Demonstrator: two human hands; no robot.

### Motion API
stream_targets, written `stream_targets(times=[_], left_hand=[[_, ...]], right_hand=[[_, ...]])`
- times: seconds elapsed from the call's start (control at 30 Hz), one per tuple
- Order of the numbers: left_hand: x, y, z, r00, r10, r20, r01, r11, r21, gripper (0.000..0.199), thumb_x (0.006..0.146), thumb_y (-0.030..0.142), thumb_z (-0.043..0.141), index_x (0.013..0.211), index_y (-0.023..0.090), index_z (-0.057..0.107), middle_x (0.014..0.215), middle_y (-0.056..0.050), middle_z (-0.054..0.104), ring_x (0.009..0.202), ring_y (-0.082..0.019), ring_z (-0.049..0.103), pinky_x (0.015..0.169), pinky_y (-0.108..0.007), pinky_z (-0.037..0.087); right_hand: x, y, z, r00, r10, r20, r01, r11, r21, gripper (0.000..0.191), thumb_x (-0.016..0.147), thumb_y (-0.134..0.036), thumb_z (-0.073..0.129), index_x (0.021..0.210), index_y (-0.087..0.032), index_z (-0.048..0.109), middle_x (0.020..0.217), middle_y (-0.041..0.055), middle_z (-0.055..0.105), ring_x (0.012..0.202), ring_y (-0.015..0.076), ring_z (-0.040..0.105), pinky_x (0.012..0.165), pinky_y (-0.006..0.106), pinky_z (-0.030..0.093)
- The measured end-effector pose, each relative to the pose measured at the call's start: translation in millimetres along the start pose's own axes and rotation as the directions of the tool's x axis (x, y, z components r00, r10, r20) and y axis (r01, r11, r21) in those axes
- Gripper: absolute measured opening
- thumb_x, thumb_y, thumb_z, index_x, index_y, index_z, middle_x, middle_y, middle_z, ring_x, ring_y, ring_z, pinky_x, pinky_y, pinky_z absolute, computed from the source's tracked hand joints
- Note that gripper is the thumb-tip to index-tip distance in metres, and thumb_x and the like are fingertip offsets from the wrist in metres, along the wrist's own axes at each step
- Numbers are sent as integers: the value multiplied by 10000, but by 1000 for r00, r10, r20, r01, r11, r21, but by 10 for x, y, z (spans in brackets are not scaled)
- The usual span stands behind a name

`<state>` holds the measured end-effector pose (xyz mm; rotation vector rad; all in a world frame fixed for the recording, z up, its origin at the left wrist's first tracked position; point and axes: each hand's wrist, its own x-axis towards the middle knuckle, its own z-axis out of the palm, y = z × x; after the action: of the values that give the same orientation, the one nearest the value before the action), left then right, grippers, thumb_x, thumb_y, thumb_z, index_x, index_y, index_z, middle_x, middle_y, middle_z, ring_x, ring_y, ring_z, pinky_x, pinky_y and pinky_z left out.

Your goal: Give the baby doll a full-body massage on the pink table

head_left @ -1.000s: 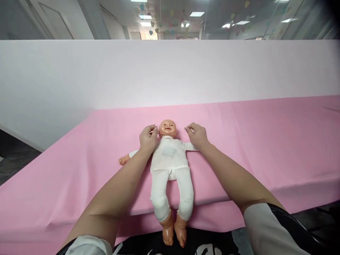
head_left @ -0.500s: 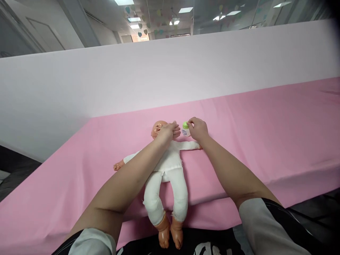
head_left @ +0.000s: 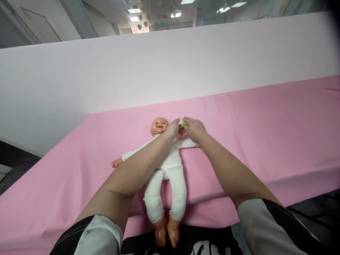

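A small bottle with a green cap [head_left: 184,123] is in my right hand [head_left: 196,129], whose fingers reach over the cap; the bottle's body is hidden. Close beside it, my left hand [head_left: 175,129] is turned toward the cap, thumb and fingers apart. I cannot tell whether its fingertips touch the bottle. Beneath my left forearm a baby doll [head_left: 172,161] lies on its back, in a white cloth body with bare plastic head, hands and feet. Its head is left of my left hand, and one white arm stretches out below my right hand.
A pink sheet [head_left: 265,134] covers the surface under the doll. Behind it rises a white partition [head_left: 170,67] with glass above. The doll's feet reach past the front edge, over my dark clothing [head_left: 183,241].
My left hand has moved right, uncovering the doll's face. My right hand has shifted slightly left and now covers the bottle's label. The view has tilted down a little.
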<state>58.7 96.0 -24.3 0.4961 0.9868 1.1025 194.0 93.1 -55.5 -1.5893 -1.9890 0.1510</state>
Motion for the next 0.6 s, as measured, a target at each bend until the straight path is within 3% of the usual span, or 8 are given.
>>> stream_targets(times=[0.23, 0.4, 0.5, 0.6], left_hand=[[-227, 68, -46, 998, 60, 34, -63, 995, 78, 226, 1098, 303, 643, 939, 145, 674, 813, -87, 673, 774, -189, 697, 872, -314, 613], [-568, 185, -321, 978, 196, 68, -193, 980, -41, 237, 1096, 299, 624, 982, 121, 729, 931, -129, 759, 893, -203, 774, 956, -324, 642], [-740, 197, -573, 977, 213, 23, -209, 970, -120, 306, 1116, 334, 560, 1044, 114, 759, 1024, -168, 797, 943, -227, 793, 944, -334, 657], [-863, 152, -768, 983, 184, 19, -174, 954, -246, 300, 1094, 372, 602, 1072, 126, 773, 1017, -150, 806, 919, -217, 792, 911, -307, 659]], right_hand=[[-57, 12, 136, 998, -24, -60, 23, 1000, -10, 559, 1038, -101, 476, 1575, -78, 631, 1702, 159, 567, 1616, 271, 516, 1379, 455, 376], [-119, -59, 128, 982, -110, -155, 112, 994, 2, 558, 994, -119, 513, 1527, -68, 668, 1696, 196, 561, 1619, 339, 507, 1363, 567, 407], [-262, -355, 78, 939, -251, -234, 266, 963, 35, 515, 1032, -179, 496, 1497, -69, 689, 1638, 219, 618, 1531, 321, 611, 1323, 532, 473], [-503, -765, 106, 842, -523, -134, 536, 839, 90, 587, 1108, -385, 520, 1628, -122, 582, 1687, 174, 580, 1597, 310, 537, 1354, 539, 429]])
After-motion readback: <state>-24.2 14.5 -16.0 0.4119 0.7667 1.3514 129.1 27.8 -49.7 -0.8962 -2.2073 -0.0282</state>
